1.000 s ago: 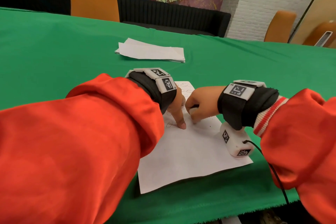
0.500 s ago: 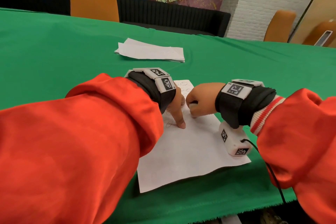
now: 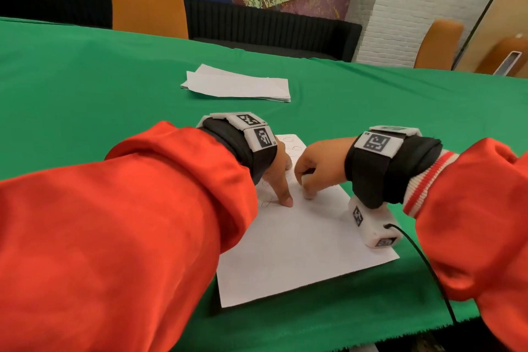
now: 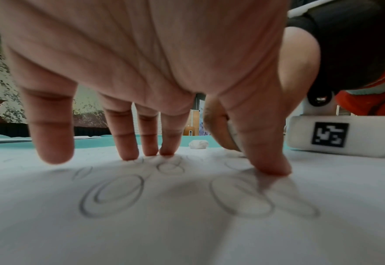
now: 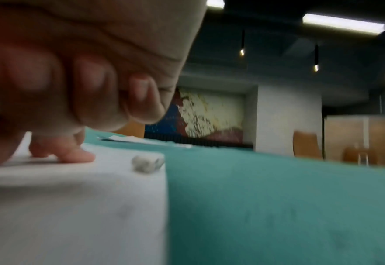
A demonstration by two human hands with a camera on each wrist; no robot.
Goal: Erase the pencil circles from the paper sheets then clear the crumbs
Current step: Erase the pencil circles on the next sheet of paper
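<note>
A white paper sheet (image 3: pixel 300 243) lies at the near edge of the green-clothed counter (image 3: pixel 85 88), its far left part marked with grey pencil circles (image 4: pixel 113 195), several double-ringed. The left hand (image 3: pixel 278 177) is spread, fingertips (image 4: pixel 269 166) pressing the sheet flat. The right hand (image 3: pixel 317 168), just beside it, is curled round a white eraser (image 3: pixel 307 180) held against the paper. A small pale lump (image 5: pixel 147 164) sits at the sheet's far corner. A stack of sheets (image 3: pixel 237 86) lies farther off.

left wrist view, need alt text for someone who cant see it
A left hand presses spread fingertips onto a white paper sheet marked with pencil circles. A small white lump lies beyond.
</note>
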